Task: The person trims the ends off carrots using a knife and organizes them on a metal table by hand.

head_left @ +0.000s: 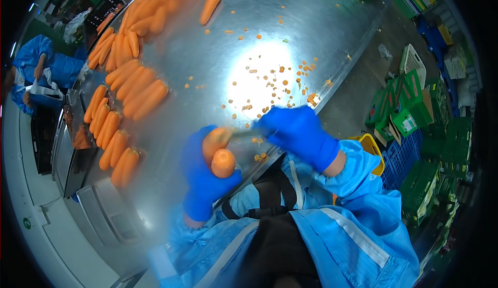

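My left hand (199,187), in a blue glove, is closed around two carrots. One carrot (213,143) lies with its end toward my right hand. The other carrot (223,163) shows its round end to the camera. My blue-gloved right hand (301,135) grips a knife (246,133), blurred by motion, whose blade reaches left to the upper carrot's end. The knife's handle is hidden in my fist. Both hands are above the near edge of the metal table (192,109), and small cut carrot ends (285,82) lie scattered beyond them.
A heap of carrots (150,13) covers the table's far left, with rows of carrots (145,99) nearer. A person in blue (39,70) is at the left. Green boxes (412,101), a blue crate (399,161) and a yellow container (371,150) stand at the right.
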A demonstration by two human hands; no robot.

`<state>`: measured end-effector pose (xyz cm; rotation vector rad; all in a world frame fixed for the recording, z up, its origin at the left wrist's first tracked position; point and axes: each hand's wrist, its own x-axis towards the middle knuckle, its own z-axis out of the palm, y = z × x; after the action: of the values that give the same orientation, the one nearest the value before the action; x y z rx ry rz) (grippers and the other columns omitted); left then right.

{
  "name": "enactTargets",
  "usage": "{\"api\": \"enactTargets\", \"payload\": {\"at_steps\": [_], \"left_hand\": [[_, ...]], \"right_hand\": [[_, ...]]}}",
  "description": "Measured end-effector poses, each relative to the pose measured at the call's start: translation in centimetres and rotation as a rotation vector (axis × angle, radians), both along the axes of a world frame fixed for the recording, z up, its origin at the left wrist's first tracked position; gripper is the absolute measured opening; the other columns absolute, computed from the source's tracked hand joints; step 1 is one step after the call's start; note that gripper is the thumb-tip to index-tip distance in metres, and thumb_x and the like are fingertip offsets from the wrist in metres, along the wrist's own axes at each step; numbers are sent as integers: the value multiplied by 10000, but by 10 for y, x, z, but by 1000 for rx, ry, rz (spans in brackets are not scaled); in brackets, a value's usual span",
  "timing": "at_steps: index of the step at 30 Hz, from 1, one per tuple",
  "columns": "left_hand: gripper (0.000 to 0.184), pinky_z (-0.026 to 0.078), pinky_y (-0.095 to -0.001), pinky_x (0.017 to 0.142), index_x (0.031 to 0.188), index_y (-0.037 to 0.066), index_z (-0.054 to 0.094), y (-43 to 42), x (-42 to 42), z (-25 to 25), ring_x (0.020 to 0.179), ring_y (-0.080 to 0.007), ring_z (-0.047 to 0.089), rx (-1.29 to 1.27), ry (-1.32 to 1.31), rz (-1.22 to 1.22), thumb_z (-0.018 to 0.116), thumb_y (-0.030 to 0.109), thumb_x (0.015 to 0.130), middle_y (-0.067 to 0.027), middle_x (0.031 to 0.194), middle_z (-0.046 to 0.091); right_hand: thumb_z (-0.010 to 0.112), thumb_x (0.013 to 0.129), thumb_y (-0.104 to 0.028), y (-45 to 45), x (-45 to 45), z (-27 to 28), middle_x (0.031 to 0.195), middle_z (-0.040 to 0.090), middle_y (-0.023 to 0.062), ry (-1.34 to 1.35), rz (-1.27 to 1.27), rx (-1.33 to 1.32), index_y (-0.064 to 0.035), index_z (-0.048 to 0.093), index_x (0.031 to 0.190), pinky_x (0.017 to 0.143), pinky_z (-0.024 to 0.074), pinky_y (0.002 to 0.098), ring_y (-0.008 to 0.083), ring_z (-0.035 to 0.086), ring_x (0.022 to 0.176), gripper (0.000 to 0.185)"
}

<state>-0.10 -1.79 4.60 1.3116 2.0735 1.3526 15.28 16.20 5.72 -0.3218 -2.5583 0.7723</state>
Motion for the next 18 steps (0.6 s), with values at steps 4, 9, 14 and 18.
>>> {"api": "enactTargets", "payload": {"at_steps": [4,9,14,18], "left_hand": [[796,485,-363,872,1312,26,495,-16,-13,-13,972,-231,591,-34,-301,51,799,223,603,-78,1079,575],[954,449,-430,968,1403,41,418,-4,-15,-7,1018,-280,550,570,-1340,25,739,485,623,-106,1117,549],[892,440,-450,986,1417,54,395,-17,-25,-7,1029,-292,546,924,-1611,-44,727,446,688,-124,1118,547],[854,426,-459,1020,1459,70,338,-48,-35,-17,1065,-278,544,1016,-1518,-57,654,520,805,-118,1170,560]], "right_hand": [[700,864,-140,19,14,-21,804,701,75,33,-400,-543,-81,743,928,640,526,257,145,674,696,97],[696,890,-168,-26,-12,-12,973,725,46,57,-223,-1194,-40,713,1063,598,486,213,71,628,695,215],[717,879,-199,-70,-23,-12,1250,637,75,-72,-48,-1426,-26,541,1335,561,452,189,35,576,724,519],[764,839,-190,-102,-33,-14,1339,579,99,39,21,-1158,-27,483,1390,590,469,192,36,572,718,640]]}}
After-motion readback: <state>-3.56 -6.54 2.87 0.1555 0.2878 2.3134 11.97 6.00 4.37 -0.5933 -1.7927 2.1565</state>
